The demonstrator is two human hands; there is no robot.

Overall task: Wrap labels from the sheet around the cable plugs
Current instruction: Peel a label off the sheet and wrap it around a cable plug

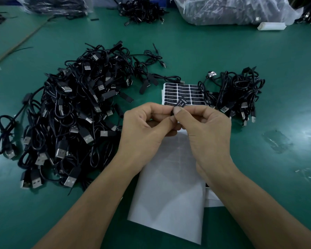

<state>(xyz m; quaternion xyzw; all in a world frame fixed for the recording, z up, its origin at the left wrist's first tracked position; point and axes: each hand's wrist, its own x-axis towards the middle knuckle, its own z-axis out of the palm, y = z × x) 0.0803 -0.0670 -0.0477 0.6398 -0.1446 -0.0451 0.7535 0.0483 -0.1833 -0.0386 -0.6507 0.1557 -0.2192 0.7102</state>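
My left hand point(147, 126) and my right hand point(203, 130) meet at the table's middle, fingertips together. Between them sticks up a small black label point(181, 102) with fine white print. My right thumb and forefinger pinch it. My left fingers curl round something small under it, probably a cable plug, which is hidden. Just behind my hands lies the label sheet point(183, 92), white with rows of black labels. A big heap of black USB cables point(72, 115) lies to the left. To the right lies a smaller bundle of cables point(235, 94).
Under my forearms lie white empty backing sheets point(169, 186) on the green table point(258, 60). Clear bags of cables point(228, 9) and a loose cable pile point(142, 9) stand along the far edge. A white block point(271, 26) lies at the back right.
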